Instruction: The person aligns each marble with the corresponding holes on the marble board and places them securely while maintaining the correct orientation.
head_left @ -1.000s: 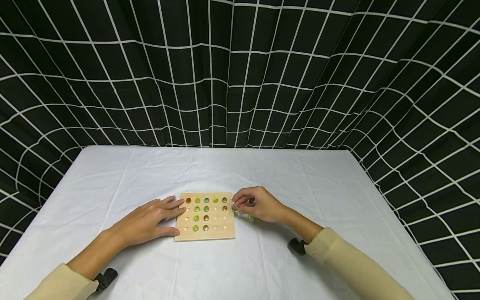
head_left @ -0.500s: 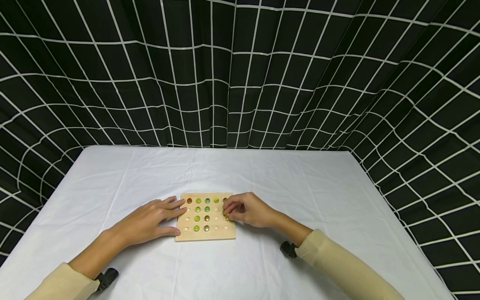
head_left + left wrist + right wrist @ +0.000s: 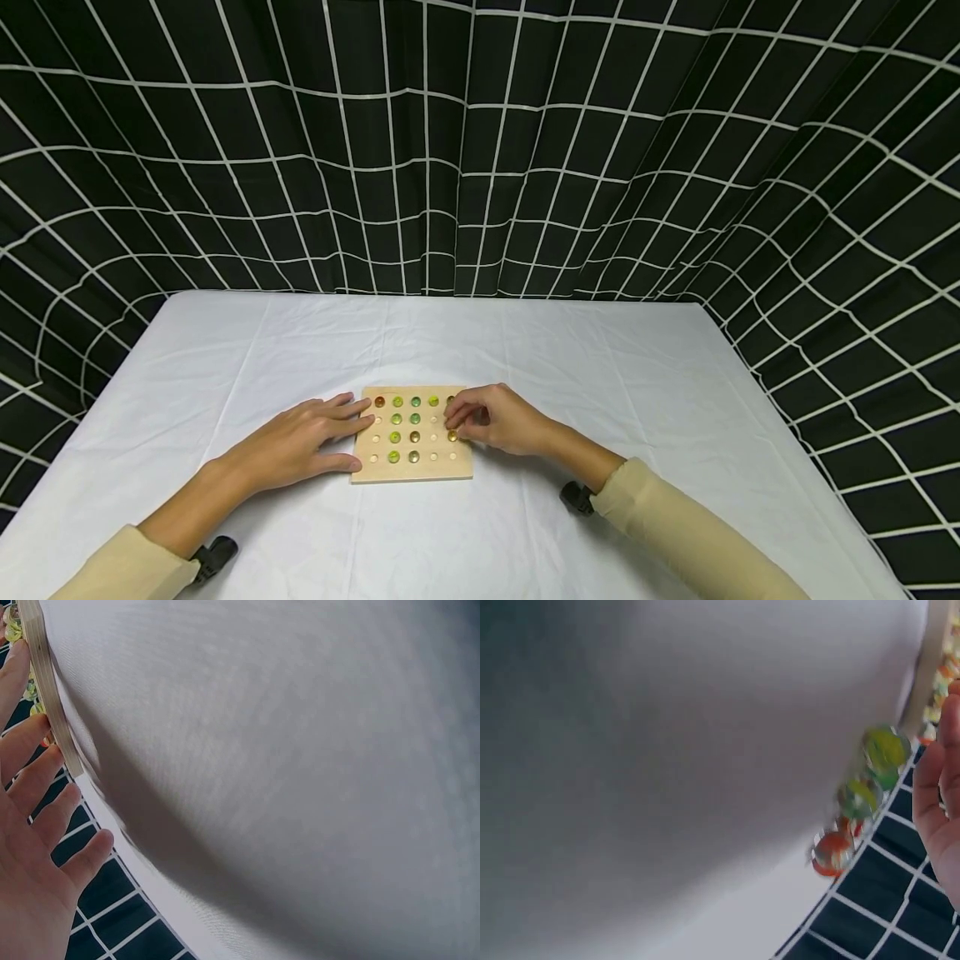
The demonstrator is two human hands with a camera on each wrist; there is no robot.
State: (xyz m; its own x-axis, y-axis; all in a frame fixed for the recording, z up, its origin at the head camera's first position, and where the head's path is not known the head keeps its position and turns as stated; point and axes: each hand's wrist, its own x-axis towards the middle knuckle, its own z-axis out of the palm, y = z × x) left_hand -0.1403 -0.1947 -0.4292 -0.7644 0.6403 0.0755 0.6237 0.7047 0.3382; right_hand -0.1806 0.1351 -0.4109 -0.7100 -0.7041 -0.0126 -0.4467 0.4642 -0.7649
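A light wooden board with rows of shallow hollows lies on the table; several glass marbles sit in it, among them a green marble and a red-brown marble. My left hand rests along the board's left edge, fingers spread, thumb at the lower left corner. Over the right edge, my right hand has its thumb and curled fingers at an amber marble in the rightmost column, third row from the far side. Those fingers partly cover the rows behind. In the right wrist view the fingertips are mostly cut off.
Loose marbles, including a yellow-green marble and an orange-red marble, lie on the white cloth beside the board; the right hand hides them in the head view. A black curtain with white grid lines hangs behind the table.
My right hand has moved left from beside the board with the amber marble, which now sits at a hollow in the right column. The left hand stays put.
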